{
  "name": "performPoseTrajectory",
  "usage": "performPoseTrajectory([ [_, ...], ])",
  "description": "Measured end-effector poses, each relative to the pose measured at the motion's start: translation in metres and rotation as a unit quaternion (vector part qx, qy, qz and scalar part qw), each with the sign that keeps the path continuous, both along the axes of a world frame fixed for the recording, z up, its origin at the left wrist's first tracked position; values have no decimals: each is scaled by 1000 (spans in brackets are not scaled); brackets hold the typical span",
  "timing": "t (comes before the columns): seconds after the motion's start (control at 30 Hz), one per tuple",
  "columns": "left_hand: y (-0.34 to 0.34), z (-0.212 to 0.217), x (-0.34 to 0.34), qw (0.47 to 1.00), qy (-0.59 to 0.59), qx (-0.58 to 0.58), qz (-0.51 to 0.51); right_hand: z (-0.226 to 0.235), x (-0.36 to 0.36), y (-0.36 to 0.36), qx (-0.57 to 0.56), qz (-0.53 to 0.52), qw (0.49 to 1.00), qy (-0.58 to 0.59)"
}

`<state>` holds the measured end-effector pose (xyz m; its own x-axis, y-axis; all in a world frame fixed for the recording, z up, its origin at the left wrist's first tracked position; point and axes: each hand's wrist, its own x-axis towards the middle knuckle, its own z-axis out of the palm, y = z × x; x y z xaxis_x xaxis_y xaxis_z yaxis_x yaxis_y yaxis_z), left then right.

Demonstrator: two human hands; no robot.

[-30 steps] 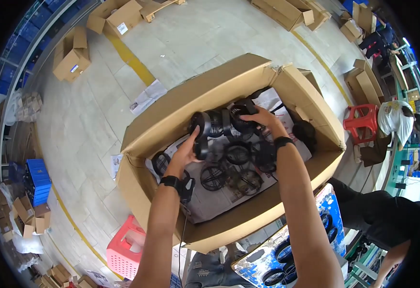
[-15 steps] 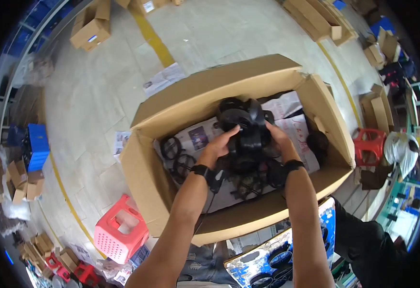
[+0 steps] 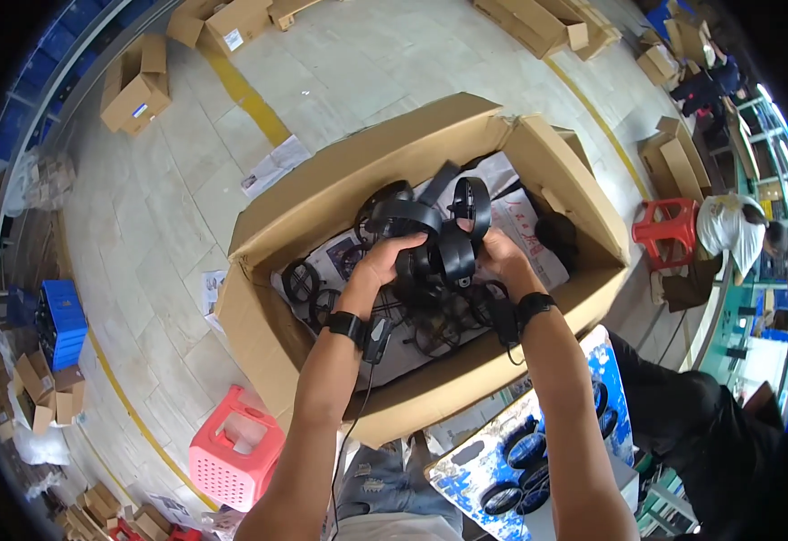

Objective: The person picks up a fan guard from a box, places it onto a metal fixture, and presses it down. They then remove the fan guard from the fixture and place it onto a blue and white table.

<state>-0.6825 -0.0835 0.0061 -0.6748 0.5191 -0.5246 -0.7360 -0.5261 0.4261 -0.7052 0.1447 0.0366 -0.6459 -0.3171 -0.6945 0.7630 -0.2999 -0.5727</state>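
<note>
Over a large open cardboard box (image 3: 371, 167), my two hands hold a bunch of black ring-shaped plastic parts (image 3: 457, 255). My left hand (image 3: 387, 260) is closed on the bunch's left side, thumb on top. My right hand (image 3: 505, 252) grips the right side, its fingers partly hidden behind the rings. One ring (image 3: 471, 207) stands nearly on edge, and another (image 3: 407, 215) lies tilted toward the left. More black ring parts (image 3: 301, 282) lie in the box on printed paper sheets (image 3: 531, 236). Black bands with small dark devices circle both wrists.
A worn blue-and-white board (image 3: 466, 478) bearing black rings stands near me at right, beside a person's dark-clothed legs (image 3: 682, 397). A pink-red stool (image 3: 236, 451) is at left, a red stool (image 3: 664, 234) at right. Cardboard boxes (image 3: 137, 86) and a blue crate (image 3: 65, 316) stand around.
The view has shifted, so the box sits further left in it. The held rings, clumped together before, now show more spread and tilted apart between my hands.
</note>
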Motion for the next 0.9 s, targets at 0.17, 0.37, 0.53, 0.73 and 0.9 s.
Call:
performPoseTrajectory([
  [0.17,24,77,14,993,95,67,1,52,37,15,-36,-55,995,79],
  [0.37,65,173,16,989,83,56,-106,193,77,49,9,-118,988,97],
  [0.53,155,248,86,959,153,161,-177,268,182,134,98,-162,963,190],
  [0.73,267,218,247,912,69,241,-324,268,397,205,188,-305,925,130],
  [0.9,306,181,329,887,38,160,-432,235,505,213,202,-445,871,52],
])
